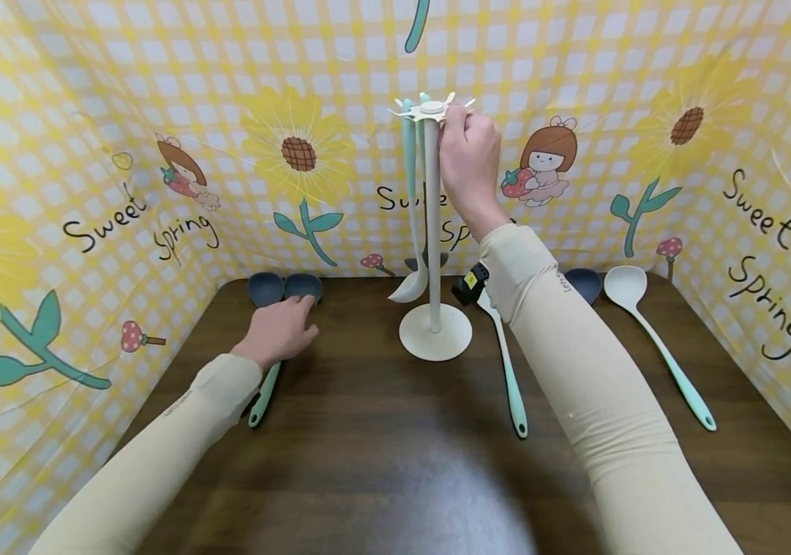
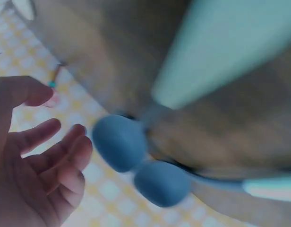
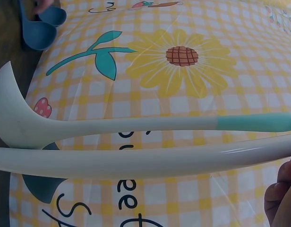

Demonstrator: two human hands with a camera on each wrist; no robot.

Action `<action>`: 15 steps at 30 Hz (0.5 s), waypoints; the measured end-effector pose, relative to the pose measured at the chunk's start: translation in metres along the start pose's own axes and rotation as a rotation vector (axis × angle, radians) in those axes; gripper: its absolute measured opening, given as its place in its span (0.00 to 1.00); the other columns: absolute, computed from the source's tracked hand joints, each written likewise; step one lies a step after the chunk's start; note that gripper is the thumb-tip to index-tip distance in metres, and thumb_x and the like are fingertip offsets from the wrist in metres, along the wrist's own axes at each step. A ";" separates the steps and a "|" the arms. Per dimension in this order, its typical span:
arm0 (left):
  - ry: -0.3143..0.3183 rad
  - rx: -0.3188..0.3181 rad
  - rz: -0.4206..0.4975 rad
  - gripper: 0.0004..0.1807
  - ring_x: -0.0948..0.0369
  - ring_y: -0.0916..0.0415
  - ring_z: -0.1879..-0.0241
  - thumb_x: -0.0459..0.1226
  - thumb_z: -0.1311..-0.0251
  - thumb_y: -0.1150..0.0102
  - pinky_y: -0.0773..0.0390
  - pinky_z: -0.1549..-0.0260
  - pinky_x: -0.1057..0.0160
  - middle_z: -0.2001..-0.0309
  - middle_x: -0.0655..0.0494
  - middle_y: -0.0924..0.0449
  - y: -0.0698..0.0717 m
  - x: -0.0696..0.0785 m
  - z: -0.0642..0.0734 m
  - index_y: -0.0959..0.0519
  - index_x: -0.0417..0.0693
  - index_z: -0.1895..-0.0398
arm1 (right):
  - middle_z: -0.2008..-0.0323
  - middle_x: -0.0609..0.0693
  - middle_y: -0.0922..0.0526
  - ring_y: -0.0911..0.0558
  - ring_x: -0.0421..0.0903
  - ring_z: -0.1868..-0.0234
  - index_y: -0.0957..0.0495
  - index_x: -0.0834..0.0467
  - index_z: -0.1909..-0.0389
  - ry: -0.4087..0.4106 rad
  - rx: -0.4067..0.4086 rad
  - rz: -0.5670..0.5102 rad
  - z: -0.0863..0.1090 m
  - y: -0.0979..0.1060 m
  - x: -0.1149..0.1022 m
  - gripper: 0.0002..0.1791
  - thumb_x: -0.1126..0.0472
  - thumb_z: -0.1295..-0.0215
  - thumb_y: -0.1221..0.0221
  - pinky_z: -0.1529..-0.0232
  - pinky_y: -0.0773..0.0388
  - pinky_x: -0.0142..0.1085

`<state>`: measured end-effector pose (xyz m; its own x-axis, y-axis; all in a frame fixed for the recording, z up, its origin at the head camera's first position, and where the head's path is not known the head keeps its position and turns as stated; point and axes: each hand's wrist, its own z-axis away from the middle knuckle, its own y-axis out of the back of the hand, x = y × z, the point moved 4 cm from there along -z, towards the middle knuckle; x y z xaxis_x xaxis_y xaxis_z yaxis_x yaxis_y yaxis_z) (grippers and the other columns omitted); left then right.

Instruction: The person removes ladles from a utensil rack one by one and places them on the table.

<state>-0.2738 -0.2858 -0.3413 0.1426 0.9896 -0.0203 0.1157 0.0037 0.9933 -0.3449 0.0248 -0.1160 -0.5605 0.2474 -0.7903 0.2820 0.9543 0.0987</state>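
A white utensil stand point(image 1: 435, 231) with a round base and hooked top rises at mid-table. My right hand point(image 1: 470, 150) grips it at the top, fingers curled by the hooks. From the hooks hangs a white ladle point(image 3: 18, 120) with a mint handle; a dark utensil point(image 3: 44, 187) hangs partly hidden behind the pole. At the left, my left hand point(image 1: 281, 331) hovers with relaxed, parted fingers, overlapping two dark blue ladles in the head view. Their bowls lie side by side, one ladle point(image 2: 119, 142) beside the other ladle point(image 2: 162, 183). No utensil lies between the left fingers.
On the table's right lie a white ladle point(image 1: 626, 287) with a mint handle, a dark ladle point(image 1: 583, 285) partly behind the right sleeve, and a white utensil point(image 1: 509, 370) whose head is hidden. A yellow checked cloth point(image 1: 368, 46) encloses the back and sides.
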 end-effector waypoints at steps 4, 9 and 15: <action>-0.016 0.084 0.091 0.19 0.53 0.18 0.58 0.48 0.34 0.46 0.19 0.64 0.46 0.54 0.51 0.17 0.018 0.030 -0.017 0.23 0.49 0.45 | 0.90 0.45 0.39 0.38 0.40 0.87 0.38 0.54 0.88 -0.004 0.001 -0.008 -0.001 0.001 0.000 0.28 0.54 0.22 0.59 0.83 0.42 0.33; -0.046 0.205 0.218 0.16 0.56 0.20 0.63 0.50 0.33 0.49 0.20 0.65 0.51 0.61 0.57 0.17 0.048 0.076 -0.042 0.20 0.53 0.51 | 0.90 0.45 0.39 0.38 0.40 0.87 0.39 0.54 0.88 -0.007 0.006 -0.017 -0.002 0.002 0.000 0.28 0.54 0.22 0.59 0.83 0.42 0.34; -0.073 0.284 0.369 0.21 0.59 0.22 0.65 0.53 0.31 0.50 0.21 0.66 0.54 0.60 0.59 0.18 0.078 0.118 -0.063 0.21 0.52 0.45 | 0.90 0.45 0.39 0.38 0.41 0.87 0.38 0.54 0.89 -0.007 -0.004 0.001 0.000 0.000 0.000 0.29 0.54 0.22 0.59 0.84 0.41 0.34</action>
<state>-0.3099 -0.1595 -0.2594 0.2923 0.9045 0.3104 0.3072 -0.3962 0.8652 -0.3451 0.0244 -0.1156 -0.5548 0.2469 -0.7945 0.2793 0.9548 0.1017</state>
